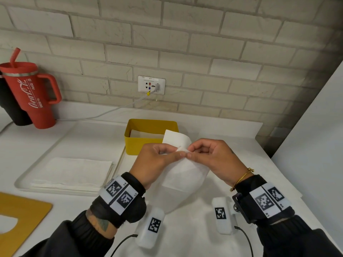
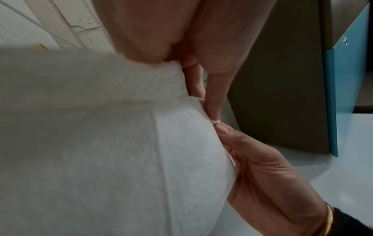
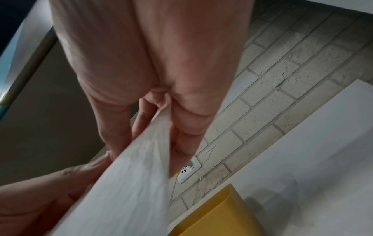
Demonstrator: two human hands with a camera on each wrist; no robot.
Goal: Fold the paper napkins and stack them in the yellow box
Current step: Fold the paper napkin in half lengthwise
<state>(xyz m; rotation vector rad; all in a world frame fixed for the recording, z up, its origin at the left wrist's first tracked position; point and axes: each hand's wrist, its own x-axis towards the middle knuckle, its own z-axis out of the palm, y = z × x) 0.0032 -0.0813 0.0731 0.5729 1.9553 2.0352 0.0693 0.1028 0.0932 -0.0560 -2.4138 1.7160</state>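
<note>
Both hands hold one white paper napkin (image 1: 185,173) up above the counter, just in front of the yellow box (image 1: 137,143). My left hand (image 1: 157,160) and my right hand (image 1: 207,154) pinch its top edge side by side, fingertips almost touching. The sheet bends over the fingers and hangs down towards me. The napkin (image 2: 121,143) fills the left wrist view. In the right wrist view the napkin (image 3: 131,183) runs between the fingers, with the box's corner (image 3: 218,215) below. Folded napkins (image 1: 146,134) lie inside the box.
A white tray (image 1: 24,179) on the left carries a stack of flat napkins (image 1: 74,171). A red tumbler (image 1: 33,93) stands at the back left by the brick wall. A yellow board (image 1: 20,216) lies at the near left. A cable (image 1: 104,113) runs from the wall socket (image 1: 151,85).
</note>
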